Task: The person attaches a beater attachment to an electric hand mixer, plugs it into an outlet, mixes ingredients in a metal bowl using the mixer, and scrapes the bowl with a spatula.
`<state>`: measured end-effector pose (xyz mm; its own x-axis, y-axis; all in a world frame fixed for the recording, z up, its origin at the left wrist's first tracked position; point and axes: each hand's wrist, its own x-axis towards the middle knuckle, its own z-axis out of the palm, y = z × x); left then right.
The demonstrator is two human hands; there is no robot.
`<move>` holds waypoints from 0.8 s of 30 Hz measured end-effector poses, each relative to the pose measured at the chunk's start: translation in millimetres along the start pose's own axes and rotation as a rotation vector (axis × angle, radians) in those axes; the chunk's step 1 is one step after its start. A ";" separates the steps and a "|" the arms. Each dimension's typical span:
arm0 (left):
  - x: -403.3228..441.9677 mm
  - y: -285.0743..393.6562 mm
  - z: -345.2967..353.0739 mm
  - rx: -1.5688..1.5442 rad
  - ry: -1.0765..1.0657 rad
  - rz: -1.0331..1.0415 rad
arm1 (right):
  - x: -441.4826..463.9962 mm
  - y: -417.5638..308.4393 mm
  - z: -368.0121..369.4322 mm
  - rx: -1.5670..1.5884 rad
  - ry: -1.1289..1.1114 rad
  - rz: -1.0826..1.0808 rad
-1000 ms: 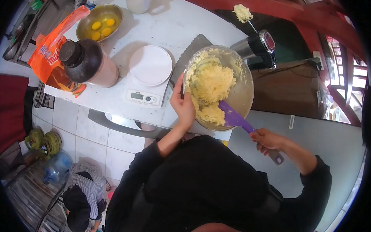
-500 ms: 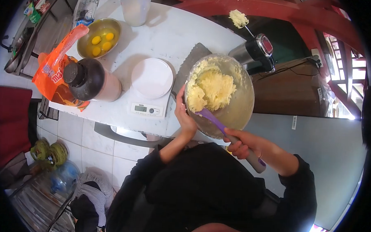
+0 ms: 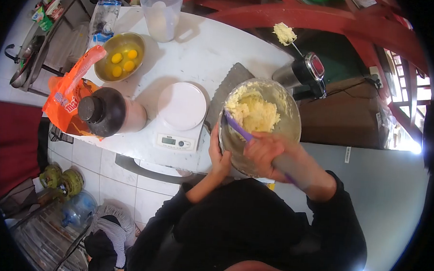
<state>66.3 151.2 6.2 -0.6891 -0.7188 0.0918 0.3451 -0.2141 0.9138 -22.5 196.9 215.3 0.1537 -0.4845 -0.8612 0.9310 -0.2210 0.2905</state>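
Note:
A metal mixing bowl (image 3: 290, 120) stands near the table's front edge, tilted a little toward me. Pale yellow creamed batter (image 3: 260, 115) lies in a thick lump against its far and left wall. My left hand (image 3: 219, 157) grips the bowl's left side, fingers along the outer wall. In my right hand (image 3: 269, 154) is a purple spatula (image 3: 241, 129) with a grey handle, its blade at the left edge of the batter. The blade's tip is partly buried or hidden there.
Left of the bowl is a white kitchen scale (image 3: 182, 108). Farther left stand a dark-capped jar (image 3: 108, 112), an orange bag (image 3: 65, 99) and a bowl of cracked eggs (image 3: 102, 67). A plastic jug (image 3: 160, 19) and a hand mixer (image 3: 303, 74) with batter on its beater are at the back.
My right hand has moved up and left over the bowl, gripping nearer the spatula's blade end. The blade has shifted up along the bowl's left wall. The whole view has tipped slightly.

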 end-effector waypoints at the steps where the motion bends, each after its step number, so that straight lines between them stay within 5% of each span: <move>1: 0.3 0.8 0.0 0.018 0.002 -0.012 | -0.9 -7.0 6.5 0.154 -0.051 0.055; 5: -1.8 0.5 1.8 0.054 0.010 -0.061 | -7.1 -37.8 25.1 0.791 -0.247 0.275; 11: -3.3 7.4 4.6 0.056 0.010 -0.035 | -16.2 -83.8 33.4 0.971 -0.492 0.372; 18: -6.7 3.8 5.2 0.064 0.028 -0.084 | -16.8 -147.4 -10.0 1.497 -0.825 0.797; 21: -9.7 -3.9 4.9 0.144 0.058 -0.005 | -19.5 -165.7 -49.1 1.504 -0.942 0.923; 24: -11.4 -12.2 7.2 0.079 0.121 -0.006 | -20.0 -156.3 -96.6 1.254 -0.996 0.732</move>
<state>65.3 166.8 -3.1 -0.6075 -0.7932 0.0419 0.2863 -0.1695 0.9430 -139.1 323.0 146.8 -0.3028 -0.9530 0.0013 -0.0973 0.0323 0.9947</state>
